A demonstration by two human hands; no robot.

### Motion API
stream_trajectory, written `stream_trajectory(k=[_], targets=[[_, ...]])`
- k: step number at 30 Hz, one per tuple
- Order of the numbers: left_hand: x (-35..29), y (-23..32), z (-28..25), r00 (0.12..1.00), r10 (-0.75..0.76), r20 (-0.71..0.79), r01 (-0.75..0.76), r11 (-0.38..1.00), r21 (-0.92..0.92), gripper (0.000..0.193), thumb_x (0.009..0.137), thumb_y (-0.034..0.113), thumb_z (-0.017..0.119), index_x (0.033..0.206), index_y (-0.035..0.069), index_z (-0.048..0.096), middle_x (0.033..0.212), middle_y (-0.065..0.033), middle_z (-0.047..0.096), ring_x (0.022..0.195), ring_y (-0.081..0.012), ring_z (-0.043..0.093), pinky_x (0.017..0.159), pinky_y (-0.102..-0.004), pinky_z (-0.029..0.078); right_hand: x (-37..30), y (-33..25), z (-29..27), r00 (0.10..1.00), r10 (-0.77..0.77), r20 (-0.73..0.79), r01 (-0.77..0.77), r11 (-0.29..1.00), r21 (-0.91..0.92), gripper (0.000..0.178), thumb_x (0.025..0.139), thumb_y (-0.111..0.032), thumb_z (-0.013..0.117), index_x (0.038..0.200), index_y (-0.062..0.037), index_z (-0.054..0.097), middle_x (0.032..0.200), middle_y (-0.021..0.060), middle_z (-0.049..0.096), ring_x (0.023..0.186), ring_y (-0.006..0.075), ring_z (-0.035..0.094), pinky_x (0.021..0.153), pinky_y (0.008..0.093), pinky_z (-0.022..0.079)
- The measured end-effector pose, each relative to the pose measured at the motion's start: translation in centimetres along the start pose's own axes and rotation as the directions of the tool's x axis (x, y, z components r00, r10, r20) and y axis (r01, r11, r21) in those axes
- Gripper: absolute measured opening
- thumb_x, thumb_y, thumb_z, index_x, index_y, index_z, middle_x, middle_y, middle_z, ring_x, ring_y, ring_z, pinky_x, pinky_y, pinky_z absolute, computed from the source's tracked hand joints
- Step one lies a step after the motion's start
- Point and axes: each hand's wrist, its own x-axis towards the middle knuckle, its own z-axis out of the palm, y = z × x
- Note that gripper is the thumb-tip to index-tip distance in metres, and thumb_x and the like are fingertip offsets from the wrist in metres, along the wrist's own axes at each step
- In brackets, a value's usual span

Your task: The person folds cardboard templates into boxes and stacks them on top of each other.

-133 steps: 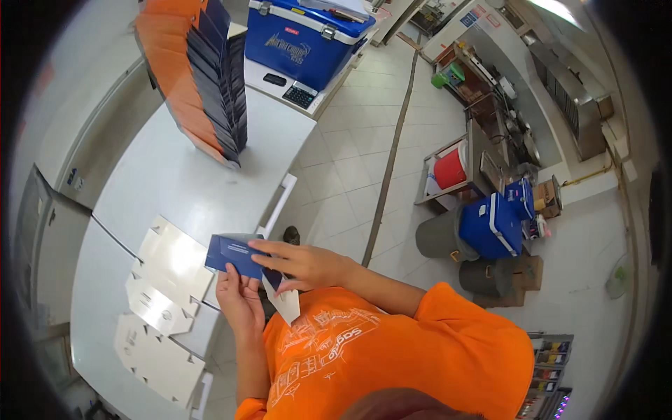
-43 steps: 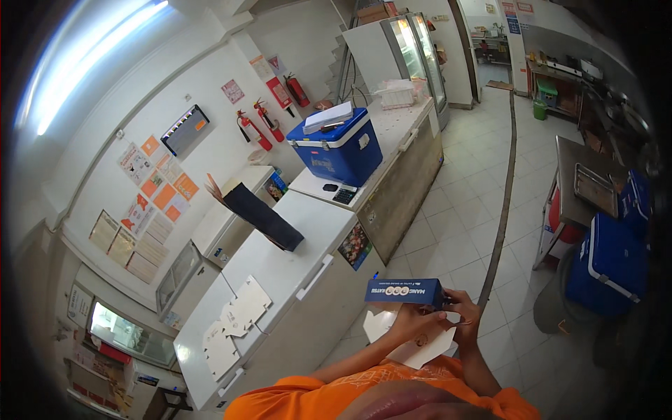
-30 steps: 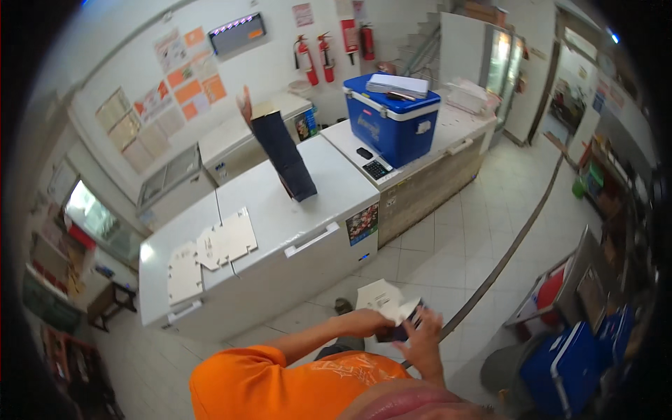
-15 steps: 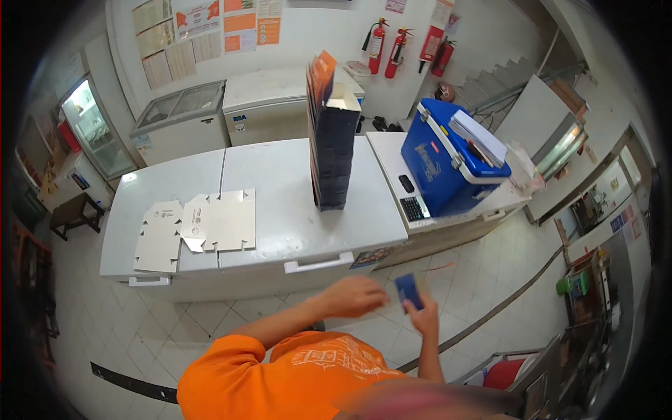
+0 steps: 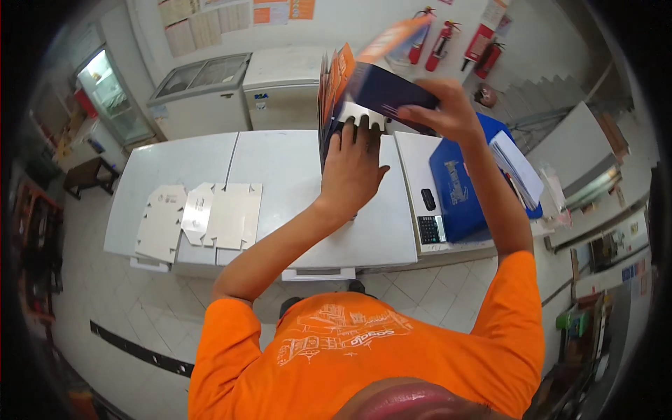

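A tall stack of dark blue and orange cartons (image 5: 325,112) stands on the white chest freezer (image 5: 280,168). My left hand (image 5: 353,168) lies against the stack near its top, fingers stretched and spread, their tips dark. At the upper right of the stack, my right hand (image 5: 451,112) grips a dark blue carton (image 5: 388,91) with an orange face, thumb on its near side. That orange face is smeared by motion. Left of the stack, white flat-cut cardboard blanks (image 5: 234,217) rest on the freezer lid.
To the right, a blue cool box (image 5: 455,185) carries papers (image 5: 516,168) on its lid. A calculator (image 5: 430,229) and a small black object (image 5: 428,199) lie beside it. More freezers (image 5: 283,105) stand behind, with red fire extinguishers (image 5: 442,45) on the wall.
Both hands have risen from in front of the freezer to the stack. My left hand now touches it. My right hand held a small dark blue item low down; now it grips a carton up high.
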Motion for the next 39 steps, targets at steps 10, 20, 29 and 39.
stream_trajectory(k=[10, 20, 29, 39], targets=[[0.3, -2.1, 3.7, 0.986, -0.13, -0.105, 0.145, 0.977, 0.156, 0.039, 0.085, 0.023, 0.076, 0.117, 0.006, 0.062, 0.113, -0.0146, 0.053, 0.116, -0.0336, 0.051, 0.092, -0.0445, 0.048, 7.5, 8.8, 7.7, 0.914, -0.272, 0.302, 0.278, 0.96, 0.021, 0.035, 0.083, -0.028, 0.081, 0.089, 0.0044, 0.068, 0.08, 0.0208, 0.066, 0.071, 0.035, 0.056, 0.067, 0.0401, 0.049], [-0.7, -1.4, 4.0, 0.976, -0.171, -0.133, 0.195, 0.962, 0.19, 0.032, 0.083, 0.022, 0.08, 0.109, 0.008, 0.066, 0.11, -0.0144, 0.054, 0.104, -0.0358, 0.052, 0.089, -0.0459, 0.049, 9.7, 5.6, 10.1, 0.824, -0.323, 0.466, 0.456, 0.866, -0.205, 0.032, 0.085, -0.03, 0.073, 0.099, -0.002, 0.07, 0.086, 0.0205, 0.072, 0.082, 0.0401, 0.07, 0.071, 0.0471, 0.056], [0.1, -2.0, 4.4, 0.964, -0.2, -0.172, 0.237, 0.943, 0.231, 0.035, 0.085, 0.024, 0.078, 0.111, 0.006, 0.064, 0.106, -0.0163, 0.053, 0.104, -0.039, 0.05, 0.091, -0.0481, 0.048, 10.9, 6.3, 9.2, 0.768, -0.487, 0.416, 0.61, 0.755, -0.242, 0.025, 0.083, -0.027, 0.074, 0.096, -0.0064, 0.073, 0.084, 0.0178, 0.073, 0.079, 0.0381, 0.072, 0.066, 0.0474, 0.057], [-0.7, -2.3, 4.2, 0.956, -0.216, -0.199, 0.255, 0.947, 0.196, 0.037, 0.08, 0.02, 0.083, 0.11, 0.006, 0.066, 0.112, -0.0174, 0.053, 0.108, -0.0389, 0.049, 0.093, -0.0469, 0.045, 10.8, 7.2, 11.3, 0.763, -0.496, 0.414, 0.599, 0.784, -0.165, 0.026, 0.082, -0.026, 0.075, 0.096, -0.0055, 0.072, 0.08, 0.0168, 0.071, 0.075, 0.0385, 0.071, 0.063, 0.0476, 0.056]])
